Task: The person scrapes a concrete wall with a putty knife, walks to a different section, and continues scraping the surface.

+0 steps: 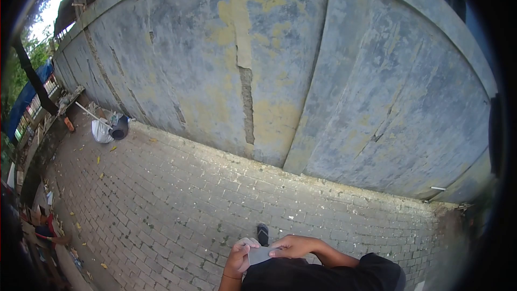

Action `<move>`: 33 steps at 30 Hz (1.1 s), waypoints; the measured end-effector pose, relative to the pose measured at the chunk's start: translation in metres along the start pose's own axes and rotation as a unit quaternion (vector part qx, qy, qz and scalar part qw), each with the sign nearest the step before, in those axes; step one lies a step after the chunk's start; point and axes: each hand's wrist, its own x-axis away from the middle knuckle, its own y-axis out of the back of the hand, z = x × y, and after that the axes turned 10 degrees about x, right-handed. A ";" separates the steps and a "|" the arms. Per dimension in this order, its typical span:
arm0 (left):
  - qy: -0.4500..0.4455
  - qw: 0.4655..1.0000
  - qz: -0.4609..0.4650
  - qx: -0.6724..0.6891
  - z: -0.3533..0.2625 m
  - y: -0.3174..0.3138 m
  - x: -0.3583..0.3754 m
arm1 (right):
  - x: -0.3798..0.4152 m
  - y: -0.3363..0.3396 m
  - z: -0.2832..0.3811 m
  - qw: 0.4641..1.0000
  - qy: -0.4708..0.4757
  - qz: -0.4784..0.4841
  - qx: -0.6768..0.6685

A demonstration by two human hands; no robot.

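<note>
Close to my body, low in the head view, both hands hold a small flat grey rectangular piece (259,256); its exact kind cannot be made out. My left hand (240,253) grips its left edge, with fingers bent around it and a dark band on the wrist. From the other side, my right hand (292,246) pinches its right edge, thumb lying on top. Pale, dust-like marks show on the left fingers. Just beyond the hands, a foot in a dark sandal (263,234) stands on the paving.
A weathered grey-blue wall (194,70) with peeling yellow patches and cracks runs across the brick paving (177,194). By its far left end sit a white sack (101,131) and a black bucket (119,128). Another person (46,229) is at the left edge.
</note>
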 end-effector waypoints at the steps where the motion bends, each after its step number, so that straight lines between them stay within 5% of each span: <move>1: -0.002 1.000 -0.005 -0.002 -0.006 0.008 -0.004 | -0.011 0.007 -0.002 1.000 0.006 -0.002 0.005; 3: -0.003 0.991 -0.130 0.034 -0.022 0.015 -0.016 | -0.034 0.023 -0.005 1.000 0.014 -0.002 0.006; 10: -0.016 0.997 -0.073 -0.021 -0.079 0.035 -0.098 | -0.102 0.111 -0.013 0.999 0.027 -0.036 0.019; 13: -0.020 0.993 -0.116 -0.001 -0.103 0.058 -0.133 | -0.136 0.139 -0.022 0.999 0.039 -0.019 0.009; 15: -0.065 0.981 -0.132 0.129 -0.115 0.060 -0.154 | -0.159 0.156 -0.023 0.998 0.039 -0.037 0.017; 18: -0.119 0.983 -0.124 0.057 -0.137 0.067 -0.173 | -0.199 0.183 -0.020 0.999 0.029 0.002 0.026; 22: -0.031 0.981 -0.185 0.045 -0.192 0.111 -0.208 | -0.249 0.207 -0.019 0.999 0.009 -0.036 0.017; 25: 0.047 0.974 -0.152 0.164 -0.236 0.146 -0.247 | -0.293 0.218 -0.018 0.995 -0.038 -0.095 -0.017; 26: 0.004 0.973 -0.154 0.173 -0.254 0.145 -0.256 | -0.310 0.223 -0.017 0.992 -0.041 -0.118 -0.018; 28: 0.034 0.997 -0.039 0.050 -0.290 0.117 -0.288 | -0.339 0.232 -0.003 0.984 -0.073 -0.157 -0.041; 33: 0.066 0.997 -0.036 -0.002 -0.368 0.150 -0.306 | -0.408 0.261 0.034 0.986 -0.093 -0.123 -0.067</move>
